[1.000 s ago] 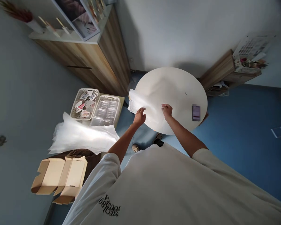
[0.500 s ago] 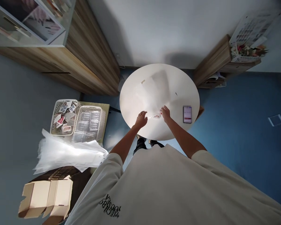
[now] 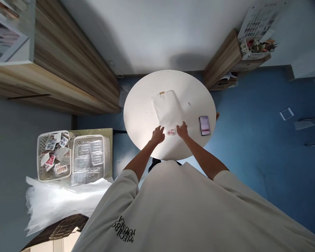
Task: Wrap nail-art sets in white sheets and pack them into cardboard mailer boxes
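Note:
On the round white table (image 3: 136, 122), a thin white sheet (image 3: 167, 108) lies flat, probably foam or soft paper. At its near edge sits a small clear pack with rows of red and pink pieces (image 3: 170, 132), which look like press-on nails. My left hand (image 3: 158, 135) rests just left of this pack, fingers apart, near the sheet's lower left corner. To the pack's right is my right hand (image 3: 182, 130), thumb and forefinger spread, close to the sheet's lower right corner. Neither hand visibly holds anything.
A phone (image 3: 204, 125) lies at the table's right. On a stand to the left are a basket of assorted nail packs (image 3: 39, 157) and a basket of clear plastic boxes (image 3: 106, 154). White sheets (image 3: 60, 199) are piled in front; a wooden cabinet (image 3: 76, 63) stands beyond.
The white sheet, blurred and billowing before, now lies flat. The small pack, partly covered earlier, shows fully between my hands. My right hand has shifted slightly off it. The camera view has turned.

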The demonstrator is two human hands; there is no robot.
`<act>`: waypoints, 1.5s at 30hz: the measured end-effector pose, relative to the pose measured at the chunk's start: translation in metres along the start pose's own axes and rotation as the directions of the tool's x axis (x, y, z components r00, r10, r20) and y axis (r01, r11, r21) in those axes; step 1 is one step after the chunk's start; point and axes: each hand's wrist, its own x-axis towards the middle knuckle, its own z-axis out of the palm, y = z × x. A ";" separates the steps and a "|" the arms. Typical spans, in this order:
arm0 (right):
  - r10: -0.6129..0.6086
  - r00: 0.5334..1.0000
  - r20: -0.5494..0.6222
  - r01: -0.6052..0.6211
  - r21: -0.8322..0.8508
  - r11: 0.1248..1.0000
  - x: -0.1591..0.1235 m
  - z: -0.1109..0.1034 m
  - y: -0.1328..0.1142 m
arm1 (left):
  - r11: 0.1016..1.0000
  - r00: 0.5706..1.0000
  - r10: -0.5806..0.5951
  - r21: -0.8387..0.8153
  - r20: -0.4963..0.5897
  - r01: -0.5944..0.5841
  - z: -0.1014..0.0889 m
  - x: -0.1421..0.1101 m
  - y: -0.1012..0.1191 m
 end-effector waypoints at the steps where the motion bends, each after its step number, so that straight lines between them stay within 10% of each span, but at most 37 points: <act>1: 0.082 0.996 -0.020 -0.082 0.008 0.997 -0.002 -0.002 0.001 | 1.000 1.000 -0.006 0.006 0.009 0.006 0.001 0.001 0.000; 13: -0.326 0.862 0.388 0.427 -0.211 0.879 0.030 -0.005 0.002 | 0.998 0.999 -0.052 0.018 -0.003 0.052 0.003 -0.002 -0.010; 24: -0.055 0.923 0.380 0.226 -0.420 0.879 0.027 -0.008 0.035 | 0.994 0.999 0.036 0.107 0.006 -0.037 0.016 0.004 0.001; 33: -0.028 0.953 0.302 0.114 -0.270 0.956 0.009 -0.017 0.064 | 0.960 0.982 0.190 0.207 0.014 -0.189 0.027 0.020 0.027; 45: -0.095 0.933 0.346 0.182 -0.227 0.957 -0.004 -0.018 0.072 | 0.982 0.981 -0.087 0.153 -0.171 0.113 0.010 -0.018 -0.004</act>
